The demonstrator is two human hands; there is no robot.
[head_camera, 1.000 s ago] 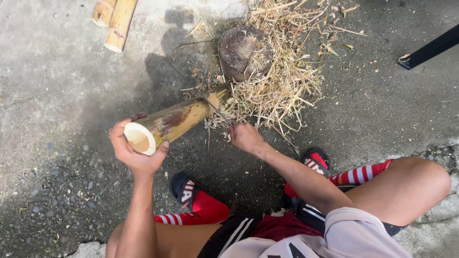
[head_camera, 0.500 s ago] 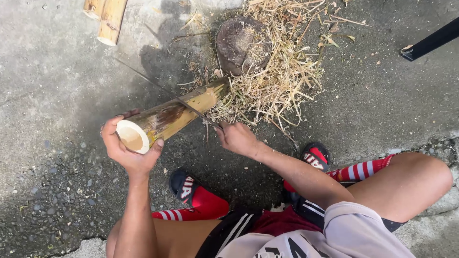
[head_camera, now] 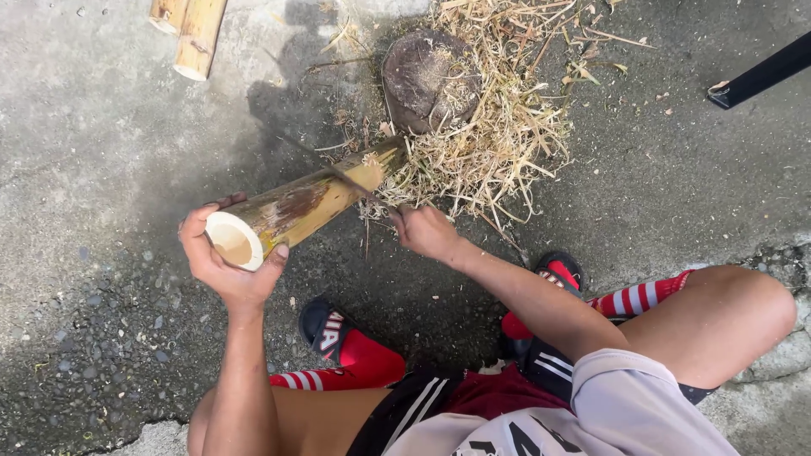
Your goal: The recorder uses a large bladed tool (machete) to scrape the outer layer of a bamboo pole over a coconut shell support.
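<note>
My left hand (head_camera: 228, 270) cups the open near end of a thick bamboo tube (head_camera: 300, 207). The tube slants up and right, its far end resting by a round dark wooden block (head_camera: 431, 76). My right hand (head_camera: 427, 232) is closed on the handle of a long thin blade (head_camera: 338, 176). The blade lies across the top of the tube near its far end and is blurred. Dry bamboo shavings (head_camera: 507, 143) are heaped around the block and under the tube's tip.
Two cut bamboo pieces (head_camera: 198, 34) lie at the top left on the concrete ground (head_camera: 101, 152). A black bar (head_camera: 760, 76) juts in at the top right. My feet in sandals and red striped socks (head_camera: 355, 355) are below the tube.
The blade has come down from above the tube to lie across it. My right hand shifted slightly left, then up. My left hand pulled the tube's near end a little left.
</note>
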